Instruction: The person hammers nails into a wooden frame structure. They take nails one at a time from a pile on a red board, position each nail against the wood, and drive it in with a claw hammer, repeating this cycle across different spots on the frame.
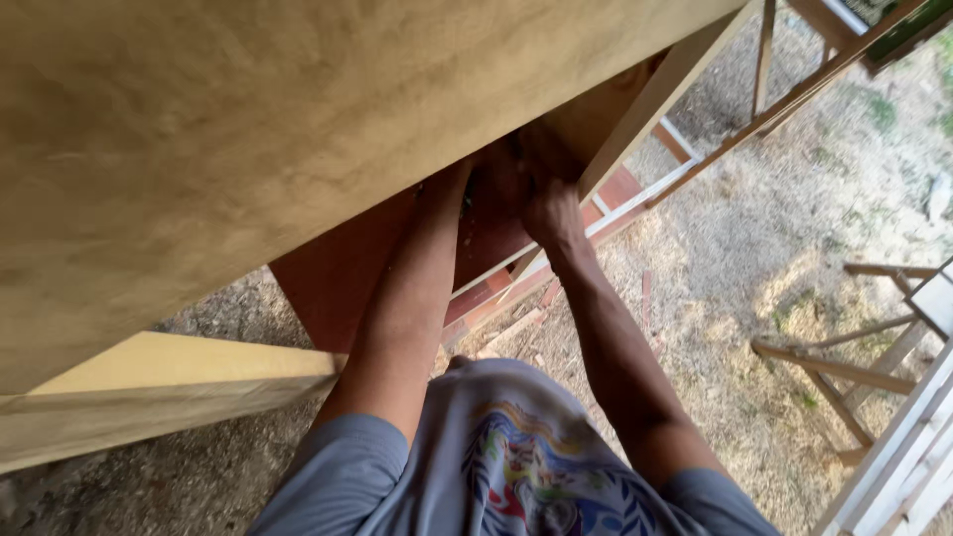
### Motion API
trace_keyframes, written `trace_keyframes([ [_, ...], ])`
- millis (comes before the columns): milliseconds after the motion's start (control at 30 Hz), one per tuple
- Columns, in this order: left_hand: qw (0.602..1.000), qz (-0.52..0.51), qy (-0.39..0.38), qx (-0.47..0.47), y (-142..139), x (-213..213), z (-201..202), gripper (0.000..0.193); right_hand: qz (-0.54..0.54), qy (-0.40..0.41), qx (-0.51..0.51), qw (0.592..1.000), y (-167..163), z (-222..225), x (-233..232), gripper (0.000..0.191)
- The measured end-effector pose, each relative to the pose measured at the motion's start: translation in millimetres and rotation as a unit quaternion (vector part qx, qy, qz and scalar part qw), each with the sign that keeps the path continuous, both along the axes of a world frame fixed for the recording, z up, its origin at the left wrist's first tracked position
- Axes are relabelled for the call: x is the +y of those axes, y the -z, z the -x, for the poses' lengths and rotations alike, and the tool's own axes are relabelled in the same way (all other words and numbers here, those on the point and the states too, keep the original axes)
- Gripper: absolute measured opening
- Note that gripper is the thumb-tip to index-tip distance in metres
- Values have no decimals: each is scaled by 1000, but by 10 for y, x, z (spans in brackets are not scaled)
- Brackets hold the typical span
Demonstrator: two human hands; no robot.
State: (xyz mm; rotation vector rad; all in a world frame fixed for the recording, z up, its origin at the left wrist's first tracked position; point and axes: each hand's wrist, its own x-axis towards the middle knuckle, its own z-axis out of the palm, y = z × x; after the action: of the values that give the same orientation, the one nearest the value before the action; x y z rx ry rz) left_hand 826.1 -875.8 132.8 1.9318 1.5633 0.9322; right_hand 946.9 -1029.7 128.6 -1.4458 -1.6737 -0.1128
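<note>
— Where are the hands?
— Both reach under the big tan board (248,129). The right hand (552,213) presses the reddish-brown panel (338,278) beside a pale batten (645,109), grip unclear; the left hand (475,171) is hidden.
— Surroundings?
— Outdoors, sawdust-strewn ground (735,268), timber frames (844,367).

Head view: both arms reach up-centre under tan board (248,129). Right hand (552,213) grips pale wood strip (645,109); left hand hidden behind board edge. Red-brown panel (338,278) below; wooden frames (854,367) at right, on dirt.
</note>
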Motion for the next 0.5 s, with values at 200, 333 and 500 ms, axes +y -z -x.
trace_keyframes([
  [200,1000,2,-2,1,-72,-65,26,23,103,41,80,991,-65,-32,-42,39],
  [333,1000,7,14,5,-164,-130,-4,24,-85,8,-126,988,-190,-41,148,33],
  [500,1000,10,16,9,-225,-194,34,25,118,52,119,984,-337,-48,58,37],
])
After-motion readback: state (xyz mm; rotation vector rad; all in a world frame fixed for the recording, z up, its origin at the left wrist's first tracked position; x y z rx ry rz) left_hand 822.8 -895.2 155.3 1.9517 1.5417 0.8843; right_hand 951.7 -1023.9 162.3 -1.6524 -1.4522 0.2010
